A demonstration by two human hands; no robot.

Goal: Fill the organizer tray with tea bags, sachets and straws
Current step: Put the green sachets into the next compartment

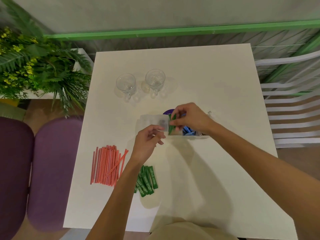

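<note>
Here, looking down from my head, my right hand (pixel 188 118) pinches a green sachet (pixel 172 124) over the clear organizer tray (pixel 152 119), whose walls are hard to make out; blue sachets (pixel 187 131) show in a compartment below my wrist. My left hand (pixel 149 142) grips the tray's near edge, my forearm covering part of the green sachet pile (pixel 147 181) beside the red straws (pixel 108 164).

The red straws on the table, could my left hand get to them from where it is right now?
Probably yes. The red straws lie loose on the bare table, below and left of your left hand, with nothing between them. That hand is at the clear organizer tray, so it would have to leave it first.
</note>
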